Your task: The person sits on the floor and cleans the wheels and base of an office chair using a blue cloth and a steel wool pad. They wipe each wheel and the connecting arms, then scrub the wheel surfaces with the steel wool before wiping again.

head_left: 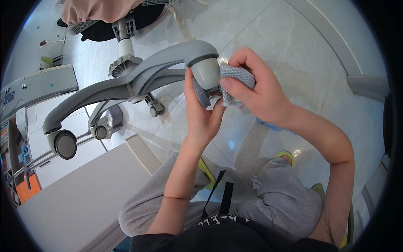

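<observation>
Over a pale tiled floor (260, 38), we are leaning toward a gray swivel-chair base (168, 53), its curved legs spreading to our left and a pink-draped seat (100, 10) showing at the far edge. Our gray trousers (285, 201) are filling the foreground, with 2 yellow-green slippers (205, 169) peeking out near the knees. Both hands are working at 1 leg tip: our right hand (268, 88) is clamping fingers and thumb on a gray-blue knitted cloth (237, 72), holding it against the tip's right side, while our left hand (199, 115) is gripping the caster (201, 93) under that tip, its thumb lying near the cloth's lower edge.
</observation>
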`<state>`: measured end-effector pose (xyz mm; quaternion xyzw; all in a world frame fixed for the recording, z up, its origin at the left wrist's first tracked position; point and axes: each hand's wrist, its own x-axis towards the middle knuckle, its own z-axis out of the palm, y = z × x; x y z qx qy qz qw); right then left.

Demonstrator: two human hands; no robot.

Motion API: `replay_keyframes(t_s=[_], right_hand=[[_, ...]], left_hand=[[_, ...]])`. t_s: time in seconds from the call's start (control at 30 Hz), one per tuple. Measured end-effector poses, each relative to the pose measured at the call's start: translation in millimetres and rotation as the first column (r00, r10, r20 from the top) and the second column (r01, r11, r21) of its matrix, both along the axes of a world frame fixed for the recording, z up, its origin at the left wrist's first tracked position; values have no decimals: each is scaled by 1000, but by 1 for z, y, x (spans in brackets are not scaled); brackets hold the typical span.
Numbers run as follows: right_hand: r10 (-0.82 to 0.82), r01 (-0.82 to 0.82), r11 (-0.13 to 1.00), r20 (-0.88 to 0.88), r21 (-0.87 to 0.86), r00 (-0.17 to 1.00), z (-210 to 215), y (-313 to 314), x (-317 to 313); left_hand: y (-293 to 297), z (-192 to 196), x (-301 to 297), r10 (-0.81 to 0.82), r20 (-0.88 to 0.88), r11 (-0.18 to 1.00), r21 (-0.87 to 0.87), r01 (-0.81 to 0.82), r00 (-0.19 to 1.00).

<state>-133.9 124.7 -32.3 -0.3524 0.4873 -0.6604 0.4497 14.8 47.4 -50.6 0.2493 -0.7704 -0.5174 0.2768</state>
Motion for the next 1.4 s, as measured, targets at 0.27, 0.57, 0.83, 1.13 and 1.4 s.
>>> replay_keyframes(t_s=[0.27,0.57,0.83,1.13,1.4], right_hand=[[-21,9,992,-99,-122,995,-35,16,11],[86,-89,995,77,35,993,0,3,-4],[55,-54,998,42,-31,998,-27,18,8],[33,-31,998,-32,63,999,2,-1,-3],[-8,8,1000,-143,-1,990,-10,10,4]], left_hand=[[1,-6,1,-19,7,997,-71,19,1000],[3,-11,-1,6,-25,997,-70,-8,1000],[5,-11,-1,5,-27,1000,-19,-6,1000],[5,-7,-1,31,13,998,-53,-31,999],[4,-9,0,36,16,993,-113,-34,999]])
